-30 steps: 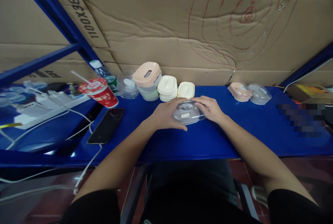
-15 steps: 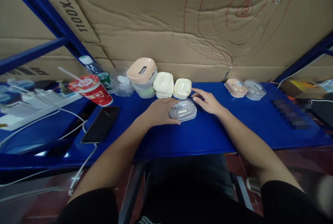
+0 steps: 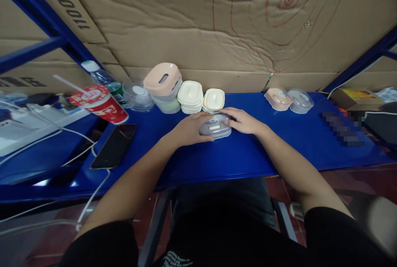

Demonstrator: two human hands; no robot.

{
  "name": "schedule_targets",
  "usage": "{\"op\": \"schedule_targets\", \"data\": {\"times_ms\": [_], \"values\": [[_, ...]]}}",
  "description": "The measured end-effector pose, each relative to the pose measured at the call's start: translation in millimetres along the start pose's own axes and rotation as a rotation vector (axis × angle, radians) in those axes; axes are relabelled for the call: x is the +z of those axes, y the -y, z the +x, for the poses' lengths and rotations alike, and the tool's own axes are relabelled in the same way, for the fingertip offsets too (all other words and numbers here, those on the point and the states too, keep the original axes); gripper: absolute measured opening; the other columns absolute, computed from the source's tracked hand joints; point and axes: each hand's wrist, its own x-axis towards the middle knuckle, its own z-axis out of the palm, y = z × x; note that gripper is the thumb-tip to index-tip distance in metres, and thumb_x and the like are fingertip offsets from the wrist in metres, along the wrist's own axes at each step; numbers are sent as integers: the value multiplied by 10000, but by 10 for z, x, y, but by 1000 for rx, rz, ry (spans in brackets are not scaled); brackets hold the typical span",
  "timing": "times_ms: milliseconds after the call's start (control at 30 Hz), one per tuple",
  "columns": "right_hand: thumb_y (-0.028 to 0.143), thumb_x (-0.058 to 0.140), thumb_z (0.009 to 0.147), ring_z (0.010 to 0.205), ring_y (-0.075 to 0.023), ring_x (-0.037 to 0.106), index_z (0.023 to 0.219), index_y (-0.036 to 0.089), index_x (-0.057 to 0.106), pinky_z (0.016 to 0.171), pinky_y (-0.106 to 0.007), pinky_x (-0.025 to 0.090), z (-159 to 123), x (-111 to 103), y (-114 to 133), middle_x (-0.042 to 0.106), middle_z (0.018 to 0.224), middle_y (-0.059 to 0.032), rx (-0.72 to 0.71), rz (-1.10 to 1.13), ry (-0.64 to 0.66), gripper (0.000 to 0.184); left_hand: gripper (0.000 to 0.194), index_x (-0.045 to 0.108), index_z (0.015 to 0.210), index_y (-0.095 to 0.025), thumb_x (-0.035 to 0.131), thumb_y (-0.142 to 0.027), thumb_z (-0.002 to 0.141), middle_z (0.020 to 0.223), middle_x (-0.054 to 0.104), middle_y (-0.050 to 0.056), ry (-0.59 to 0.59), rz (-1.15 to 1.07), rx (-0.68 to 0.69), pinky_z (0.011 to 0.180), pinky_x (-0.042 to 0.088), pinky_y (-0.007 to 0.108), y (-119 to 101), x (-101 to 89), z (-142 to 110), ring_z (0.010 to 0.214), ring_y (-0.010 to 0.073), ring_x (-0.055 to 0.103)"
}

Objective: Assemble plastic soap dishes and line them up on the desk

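Observation:
A small grey see-through plastic box (image 3: 215, 128), oval with a pale slot on its lid, sits on the blue table before me. My left hand (image 3: 192, 129) grips its left side, thumb at the near edge and fingers over the far side. From the right, my right hand (image 3: 242, 121) closes its thumb and fingers on the box's right end. Just behind stand a cream lid (image 3: 214, 99) and a stack of cream lids (image 3: 190, 95). To their left is a taller stack of containers topped by a peach lid (image 3: 163, 79).
Left on the table (image 3: 198, 163) are clear round lids (image 3: 138, 97), a tilted red paper cup (image 3: 107, 103) with a straw, a plastic bottle (image 3: 104, 77) and a phone (image 3: 114, 146). A peach box (image 3: 278, 99) and another grey box (image 3: 300, 101) stand at the back right.
My right hand has moved left and taken hold of the grey box's right end. My left hand stays on its left side. The view has shifted slightly.

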Motion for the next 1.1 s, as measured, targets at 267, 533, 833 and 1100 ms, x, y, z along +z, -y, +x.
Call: {"op": "schedule_targets", "data": {"times_ms": [267, 533, 833, 1100], "values": [[478, 663, 1024, 1524, -285, 505, 1578, 327, 552, 1278, -555, 395, -22, -109, -69, 521, 1655, -46, 14, 180, 144, 585, 854, 520, 1563, -303, 790, -654, 832, 1477, 622, 134, 35, -58, 5, 1115, 537, 507, 34, 18, 0, 1330, 344, 627], [407, 795, 936, 1502, -296, 532, 1436, 334, 692, 1272, -572, 389, 86, -34, 238, 595, 1593, -62, -121, 93, -26, 516, 950, 499, 1566, -311, 826, -705, 766, 1425, 658, 134, 44, -58, -3, 1040, 569, 516, 8, 31, 40, 1262, 369, 659], [330, 901, 789, 1296, -328, 693, 1239, 309, 801, 1127, -515, 534, -227, -655, -15, 724, 1423, -63, 178, -38, 111, 462, 1139, 364, 1654, -178, 789, -755, 769, 1559, 569, 253, 119, 16, -99, 1102, 501, 550, 100, 16, 2, 1384, 431, 601], [413, 737, 884, 1185, -398, 698, 1281, 200, 759, 997, -544, 545, -559, -1057, -419, 770, 1261, -168, 662, -536, -374, 451, 851, 554, 1538, -171, 676, -721, 900, 1479, 647, 205, 196, 111, -61, 1140, 479, 521, 119, -10, 19, 1359, 381, 621]]}}
